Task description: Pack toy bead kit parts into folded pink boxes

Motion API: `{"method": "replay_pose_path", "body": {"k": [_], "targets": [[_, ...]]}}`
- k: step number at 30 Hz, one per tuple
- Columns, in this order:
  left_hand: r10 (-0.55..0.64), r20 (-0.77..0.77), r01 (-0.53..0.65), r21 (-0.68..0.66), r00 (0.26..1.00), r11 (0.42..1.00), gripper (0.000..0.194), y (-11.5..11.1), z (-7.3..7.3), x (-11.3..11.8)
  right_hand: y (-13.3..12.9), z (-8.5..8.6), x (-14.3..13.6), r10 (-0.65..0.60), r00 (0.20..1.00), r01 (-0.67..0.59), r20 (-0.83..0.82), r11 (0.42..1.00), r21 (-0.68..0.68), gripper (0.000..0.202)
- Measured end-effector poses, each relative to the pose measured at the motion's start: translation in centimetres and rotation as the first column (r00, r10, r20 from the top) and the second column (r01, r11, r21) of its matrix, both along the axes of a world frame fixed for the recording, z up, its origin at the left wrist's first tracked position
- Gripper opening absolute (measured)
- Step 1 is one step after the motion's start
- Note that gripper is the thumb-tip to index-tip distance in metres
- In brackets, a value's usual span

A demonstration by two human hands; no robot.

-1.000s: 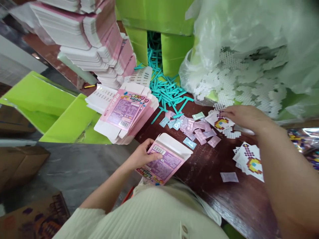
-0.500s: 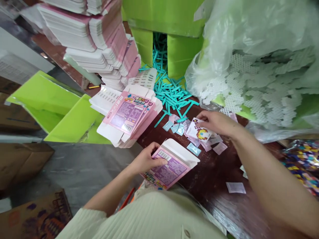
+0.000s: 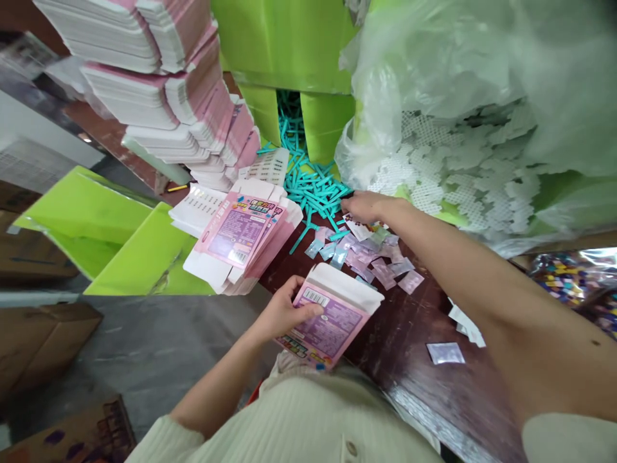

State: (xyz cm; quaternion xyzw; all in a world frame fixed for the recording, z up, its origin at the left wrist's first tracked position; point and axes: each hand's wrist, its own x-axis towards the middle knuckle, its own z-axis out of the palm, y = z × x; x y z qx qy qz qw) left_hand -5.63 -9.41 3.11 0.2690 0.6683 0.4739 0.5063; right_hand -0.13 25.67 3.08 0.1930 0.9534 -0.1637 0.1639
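Note:
My left hand (image 3: 288,313) grips a pink and purple box (image 3: 332,325), its thumb across the printed face near the barcode; the white flap end points up and right. Farther off, my right hand (image 3: 369,207) reaches to the edge of the turquoise T-shaped sticks (image 3: 313,193), fingers bent together. Beneath it lies a white card with a pixel pattern (image 3: 357,227), partly covered by the hand. Whether the fingers hold the card or a stick cannot be made out. Small clear and pinkish sachets (image 3: 371,257) are scattered between my hands.
Flat pink boxes (image 3: 241,231) lie left of the sticks, with sticker sheets (image 3: 200,207) beside them. Behind rises a tall stack of pink and white cartons (image 3: 187,96). A plastic bag of white pegboards (image 3: 448,161) stands right. Bags of coloured pieces (image 3: 569,276) lie far right.
My right hand has moved left and away from me, from over the card to the turquoise sticks. More sachets show now. My left hand still grips the box; the view has shifted slightly.

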Motion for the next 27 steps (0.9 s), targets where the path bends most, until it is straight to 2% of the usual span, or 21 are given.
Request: {"method": "replay_pose_path", "body": {"k": [2, 5, 7, 10, 12, 16, 18, 20, 21, 22, 23, 24, 25, 26, 27], "targets": [[0.069, 0.024, -0.068, -0.006, 0.997, 0.998, 0.059, 0.3, -0.1, 0.4, -0.1, 0.9, 1.4, -0.002, 1.000, 0.002, -0.025, 1.000, 0.003, 0.027], [0.139, 0.058, -0.140, 0.008, 0.989, 0.990, 0.064, 1.0, -0.2, 1.2, -0.7, 3.9, 4.8, -0.044, 0.996, 0.046, -0.073, 0.999, 0.026, 0.028], [0.154, 0.055, -0.157, 0.051, 0.986, 0.986, 0.064, 1.7, -0.1, 1.9, -2.0, 6.5, 7.9, -0.099, 0.968, 0.114, -0.232, 0.992, 0.052, 0.029], [0.128, 0.028, -0.130, 0.105, 0.991, 0.986, 0.061, 3.3, 0.0, 3.3, -5.5, 9.3, 12.9, -0.125, 0.827, 0.176, -0.548, 0.984, 0.040, 0.029], [0.061, 0.013, -0.062, 0.129, 0.998, 0.990, 0.060, 4.4, 0.1, 4.6, -8.7, 9.9, 15.7, -0.095, 0.787, 0.144, -0.610, 0.989, 0.032, 0.026], [-0.109, -0.042, 0.115, 0.189, 0.993, 0.975, 0.057, 6.0, 0.4, 7.4, -14.0, 9.5, 19.3, -0.078, 0.866, 0.103, -0.494, 0.994, 0.023, 0.026], [-0.147, -0.068, 0.159, 0.211, 0.987, 0.965, 0.056, 6.5, 0.4, 8.5, -15.1, 9.8, 21.4, -0.144, 0.880, 0.142, -0.453, 0.989, -0.038, 0.028], [-0.156, -0.069, 0.167, 0.215, 0.985, 0.962, 0.056, 6.8, 0.4, 9.1, -15.2, 10.1, 24.6, -0.279, 0.839, 0.270, -0.466, 0.959, -0.089, 0.038], [-0.153, -0.063, 0.163, 0.209, 0.986, 0.964, 0.058, 7.0, 0.4, 9.2, -15.0, 10.0, 26.6, -0.379, 0.785, 0.386, -0.491, 0.918, -0.091, 0.043], [-0.147, -0.057, 0.156, 0.200, 0.987, 0.967, 0.059, 7.1, 0.4, 9.3, -14.7, 9.6, 28.9, -0.485, 0.704, 0.528, -0.519, 0.846, -0.074, 0.046], [-0.145, -0.054, 0.153, 0.189, 0.988, 0.970, 0.060, 7.2, 0.4, 9.4, -14.2, 8.9, 31.2, -0.582, 0.608, 0.671, -0.539, 0.740, -0.042, 0.048], [-0.145, -0.054, 0.153, 0.179, 0.988, 0.972, 0.061, 7.3, 0.4, 9.5, -13.7, 7.8, 33.5, -0.663, 0.513, 0.792, -0.545, 0.611, 0.001, 0.051], [-0.146, -0.056, 0.154, 0.173, 0.988, 0.973, 0.062, 7.4, 0.5, 9.7, -13.0, 6.4, 35.7, -0.729, 0.436, 0.873, -0.528, 0.485, 0.052, 0.055], [-0.150, -0.057, 0.158, 0.170, 0.987, 0.973, 0.063, 7.4, 0.5, 9.9, -12.3, 4.8, 37.5, -0.785, 0.398, 0.912, -0.475, 0.396, 0.109, 0.062], [-0.156, -0.057, 0.164, 0.167, 0.986, 0.972, 0.063, 7.4, 0.5, 10.0, -11.6, 3.3, 39.0, -0.830, 0.386, 0.922, -0.403, 0.350, 0.164, 0.069]]}}
